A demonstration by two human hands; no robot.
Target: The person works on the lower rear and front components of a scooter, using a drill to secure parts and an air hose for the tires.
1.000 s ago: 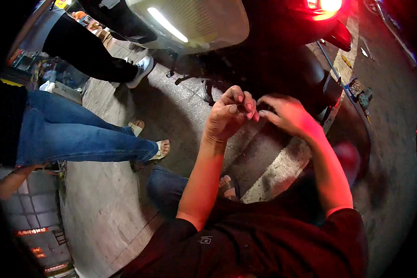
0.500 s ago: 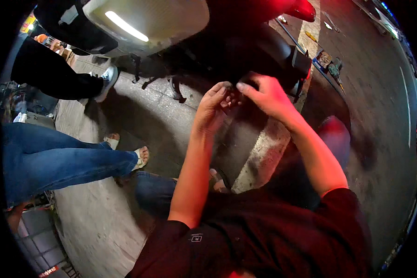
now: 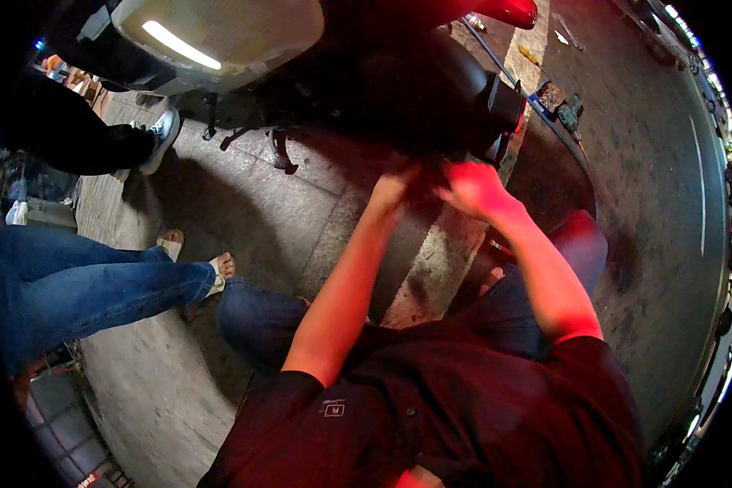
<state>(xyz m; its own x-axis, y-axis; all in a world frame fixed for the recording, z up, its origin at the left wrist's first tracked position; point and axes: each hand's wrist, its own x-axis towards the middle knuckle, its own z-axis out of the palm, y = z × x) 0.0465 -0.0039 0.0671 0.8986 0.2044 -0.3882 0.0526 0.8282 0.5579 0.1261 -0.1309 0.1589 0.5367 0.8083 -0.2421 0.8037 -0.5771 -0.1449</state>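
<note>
Seen from above, a person in a dark shirt (image 3: 464, 398) sat low on the pavement (image 3: 301, 187) with both forearms stretched toward the near side of a scooter (image 3: 252, 41) at the far side of the scene. The left hand (image 3: 394, 185) and the right hand (image 3: 473, 187) were close together but slightly apart, just on the near side of the scooter's dark, rounded lower part (image 3: 443, 81). Red light fell over them. The left was blurred and the right had its fingers bent; whether either was closed on something could not be told.

The work at the scooter appeared to be under way rather than finished, since both hands were at its shadowed underside. What had been completed there, and what remained, could not be made out in the dark. To the far right, a yellow-handled screwdriver (image 3: 529, 55), a tray of small parts (image 3: 551, 95) and a greenish power tool (image 3: 572, 114) lay on the ground, out of the hands, beside a blue hose (image 3: 496, 61). On the left stood a bystander in jeans (image 3: 114, 272) and another in dark trousers (image 3: 69, 130).
</note>
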